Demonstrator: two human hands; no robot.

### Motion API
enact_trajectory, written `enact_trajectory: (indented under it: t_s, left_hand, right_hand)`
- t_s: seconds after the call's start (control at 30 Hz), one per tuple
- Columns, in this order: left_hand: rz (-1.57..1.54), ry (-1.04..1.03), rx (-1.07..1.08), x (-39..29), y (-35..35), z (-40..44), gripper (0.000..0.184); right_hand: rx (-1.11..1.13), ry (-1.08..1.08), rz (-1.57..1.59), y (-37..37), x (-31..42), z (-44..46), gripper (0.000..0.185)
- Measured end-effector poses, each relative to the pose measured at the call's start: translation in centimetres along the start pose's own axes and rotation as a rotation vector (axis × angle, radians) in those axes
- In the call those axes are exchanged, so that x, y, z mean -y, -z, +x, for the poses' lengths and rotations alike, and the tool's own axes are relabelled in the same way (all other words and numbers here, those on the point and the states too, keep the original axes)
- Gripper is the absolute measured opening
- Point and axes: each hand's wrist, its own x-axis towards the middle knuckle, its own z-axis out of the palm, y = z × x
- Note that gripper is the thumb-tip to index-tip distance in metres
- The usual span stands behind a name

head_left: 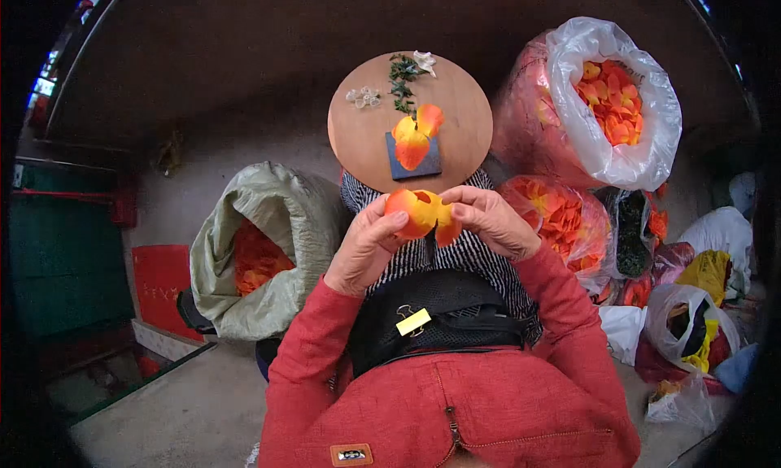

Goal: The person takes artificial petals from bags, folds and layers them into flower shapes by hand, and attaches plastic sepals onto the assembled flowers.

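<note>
Clock centre, over the lap: orange-yellow petals, which we record as held between two hands. Left hand, at eight o'clock, pinches their near side between thumb and fingers; right hand, at three, pinches the opposite edge by thumb and fingertips. At six, a black pouch bearing a yellow clip. At twelve, a round table: dark block with further petals over it, green leaf strand, white piece, clear beads. Between eight and nine, a pale sack of orange petals; at two, a large plastic bag of the same. Risks, in our judgement: uneven pulling could tear or crease the thin petals; a brushing sleeve could scatter the table's loose pieces. Markings: red board, between eight and nine, and jacket patch, towards seven, carry marks we cannot read; no brand is legible.
</note>
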Motion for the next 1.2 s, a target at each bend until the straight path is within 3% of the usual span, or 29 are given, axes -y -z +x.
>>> enact_trajectory:
  t_s: [0.13,0.37,0.57,0.77,0.9,1.2]
  left_hand:
    - [0.058,-0.104,-0.009,-1.9,-0.4,0.1,0.037]
    - [0.292,-0.400,-0.005,-6.7,-1.4,4.7,0.032]
    - [0.249,-0.119,-0.105,-4.6,2.9,7.5,0.030]
    - [0.194,-0.161,-0.094,-4.5,3.0,7.4,0.029]
    - [0.196,-0.258,-0.079,-5.1,2.0,7.0,0.029]
    - [0.140,-0.183,-0.124,-3.8,3.7,7.9,0.029]
  right_hand:
    - [-0.029,0.125,-0.090,-0.9,2.6,0.4,0.019]
    - [-0.145,0.461,-0.162,-1.4,7.1,4.7,0.016]
    - [-0.171,0.283,-0.105,1.8,3.4,6.9,0.016]
    - [-0.168,0.249,-0.092,1.5,3.3,6.7,0.017]
    - [-0.199,0.354,-0.118,0.6,4.0,6.8,0.017]
    - [-0.236,0.289,-0.147,1.4,2.9,7.2,0.017]
